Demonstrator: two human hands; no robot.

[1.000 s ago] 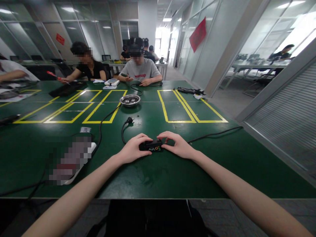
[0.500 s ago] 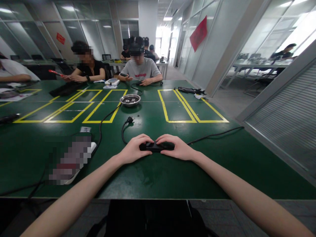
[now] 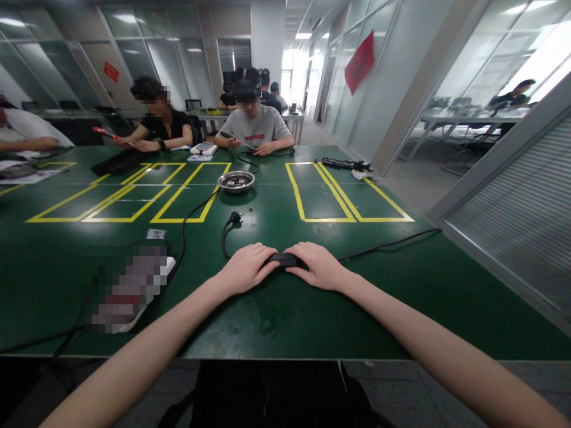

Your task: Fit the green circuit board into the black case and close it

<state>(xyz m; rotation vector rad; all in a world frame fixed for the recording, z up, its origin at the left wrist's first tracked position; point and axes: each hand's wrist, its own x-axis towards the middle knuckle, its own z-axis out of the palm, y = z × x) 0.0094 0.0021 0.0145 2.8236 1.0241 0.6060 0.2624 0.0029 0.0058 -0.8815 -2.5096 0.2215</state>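
Note:
A small black device [image 3: 284, 260] lies on the green table [image 3: 276, 309] in front of me. My left hand [image 3: 247, 267] covers its left end and my right hand [image 3: 316, 265] covers its right end, fingers curled down over it. Only a narrow strip of the device shows between the hands. A black cable with a plug [image 3: 234, 218] curls away from it to the far side.
A metal bowl [image 3: 235, 181] with small parts stands farther back, among yellow tape outlines [image 3: 321, 196]. A white power strip [image 3: 167, 266] lies to the left, partly blurred. A second cable [image 3: 388, 242] runs off to the right. Other people sit working along the far edge.
The device, earlier tipped up with its green board showing, has been turned flat. Both hands have closed down over it and now hide most of it.

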